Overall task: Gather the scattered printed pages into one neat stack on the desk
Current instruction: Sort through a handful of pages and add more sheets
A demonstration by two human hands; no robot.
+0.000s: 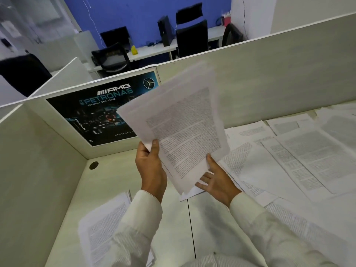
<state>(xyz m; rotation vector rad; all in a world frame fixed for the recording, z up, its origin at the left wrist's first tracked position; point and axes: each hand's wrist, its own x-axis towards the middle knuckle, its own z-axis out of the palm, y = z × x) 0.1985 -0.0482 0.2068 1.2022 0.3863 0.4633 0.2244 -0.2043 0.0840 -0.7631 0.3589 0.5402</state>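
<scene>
Head view. A fanned sheaf of white printed pages is held tilted in the air above the pale laminate table, in front of a dark racing-team poster fixed to the cream partition wall. The left hand grasps the sheaf's lower left corner, thumb on the front and fingers curled behind. The right hand meets the lower right edge with its fingers straight and spread, released rather than clenched, thumb lying against the paper. Many loose white printed sheets lie overlapping across the right half of the table, and a squared white paper stack rests on the table at lower left. Judged risks: the sheaf's edges are uneven, so with only one hand truly gripping, inner sheets could slide out and fall among the loose ones. Squaring it in the air instead of tapping it on the table could crease the corners. Setting it on the stack while still fanned would leave the pile crooked. Limits of view: the left hand's fingers behind the sheaf are hidden; the white left sleeve covers part of the stack; the loose sheets run off the right edge, so their count is unknown; the print is too blurred to read; whether the right thumb pinches the paper cannot be told.
</scene>
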